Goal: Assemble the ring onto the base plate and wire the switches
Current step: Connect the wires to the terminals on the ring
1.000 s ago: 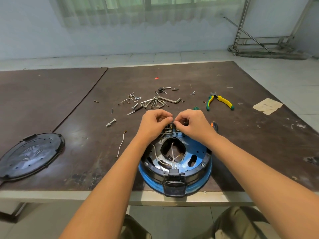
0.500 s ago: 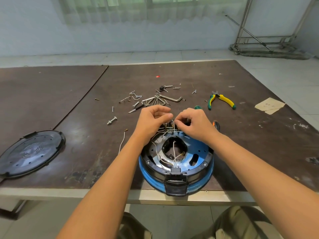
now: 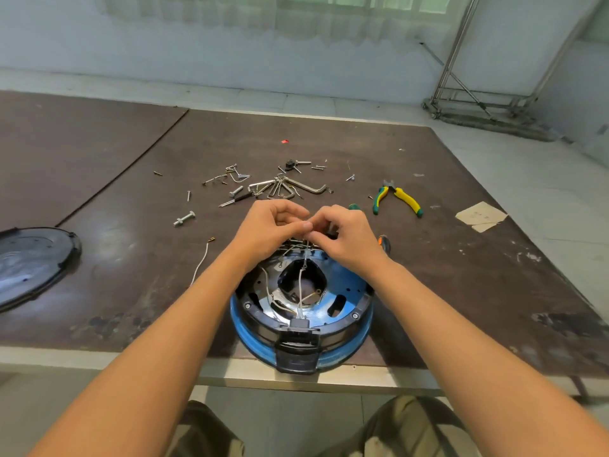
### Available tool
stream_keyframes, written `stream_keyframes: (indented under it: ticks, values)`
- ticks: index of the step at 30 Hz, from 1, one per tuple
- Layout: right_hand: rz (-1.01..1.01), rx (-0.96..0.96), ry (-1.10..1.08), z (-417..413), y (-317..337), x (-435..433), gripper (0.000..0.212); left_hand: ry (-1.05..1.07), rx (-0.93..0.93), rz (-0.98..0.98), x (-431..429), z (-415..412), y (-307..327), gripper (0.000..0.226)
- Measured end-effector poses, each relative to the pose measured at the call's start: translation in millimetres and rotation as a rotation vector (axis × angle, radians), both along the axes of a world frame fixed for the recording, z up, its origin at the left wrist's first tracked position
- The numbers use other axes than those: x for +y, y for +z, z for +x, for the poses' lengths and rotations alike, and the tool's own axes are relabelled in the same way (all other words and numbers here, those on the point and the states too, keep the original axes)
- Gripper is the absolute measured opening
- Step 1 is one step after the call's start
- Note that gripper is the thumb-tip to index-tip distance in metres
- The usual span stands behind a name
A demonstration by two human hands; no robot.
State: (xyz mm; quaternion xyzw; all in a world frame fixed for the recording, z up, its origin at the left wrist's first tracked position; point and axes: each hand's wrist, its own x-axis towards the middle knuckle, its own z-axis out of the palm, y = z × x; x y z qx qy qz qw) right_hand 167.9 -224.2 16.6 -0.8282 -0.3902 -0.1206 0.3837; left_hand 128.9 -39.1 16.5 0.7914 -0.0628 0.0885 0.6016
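A round blue base plate (image 3: pixel 349 352) with a black ring (image 3: pixel 359 308) seated on it sits at the table's near edge, a black latch block at its front. White wires (image 3: pixel 300 291) run up from the plate's open middle to its far rim. My left hand (image 3: pixel 267 230) and my right hand (image 3: pixel 346 240) meet over that far rim, fingertips together, both pinching the thin wires there. The switches under my hands are hidden.
A scatter of screws, bolts and hex keys (image 3: pixel 280 188) lies beyond my hands. Yellow-green pliers (image 3: pixel 395 199) lie to the right, a paper scrap (image 3: pixel 481 216) farther right. A black round cover (image 3: pixel 29 265) rests at the left edge. A loose white wire (image 3: pixel 201 262) lies left of the plate.
Both hands stayed at the plate's far rim, working the wires with small finger moves. My view shifted a little, so the table looks turned.
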Motion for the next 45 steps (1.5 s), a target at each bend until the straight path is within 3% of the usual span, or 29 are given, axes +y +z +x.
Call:
stream_keyframes:
  ticks: [4,10,19,24,26,31,33,38,45]
  values:
    - [0.010,-0.016,-0.038,3.1,-1.9,-0.2,0.012,0.011,-0.024,0.044,0.5,-1.1,0.2,0.022]
    - [0.199,0.097,-0.079,7.3,-5.2,-4.1,0.007,-0.079,0.002,0.169,-1.1,-2.6,4.8,0.021]
    - [0.134,0.082,-0.116,12.4,-8.7,-3.5,0.011,0.012,0.004,0.174,-1.2,-0.4,1.0,0.019]
    - [0.053,0.061,-0.152,15.0,-9.7,-1.9,0.012,0.188,0.002,0.162,-1.8,2.0,-3.2,0.019]
    - [0.051,0.063,-0.157,13.5,-9.1,-1.2,0.013,0.203,-0.004,0.128,-0.6,1.8,-3.1,0.017]
    - [0.053,0.110,-0.246,14.8,-10.5,2.1,0.018,0.342,-0.040,-0.170,8.9,0.4,-2.8,0.018]
    - [0.023,0.134,-0.250,15.3,-10.9,3.0,0.017,0.317,-0.018,-0.098,9.1,2.2,-4.6,0.018]
    - [-0.003,0.134,-0.255,15.6,-11.5,3.4,0.013,0.157,-0.037,0.368,-4.2,6.1,-6.3,0.013]
    - [0.005,0.145,-0.272,16.6,-12.4,3.9,0.012,0.114,0.025,0.483,-7.3,7.5,-6.5,0.014]
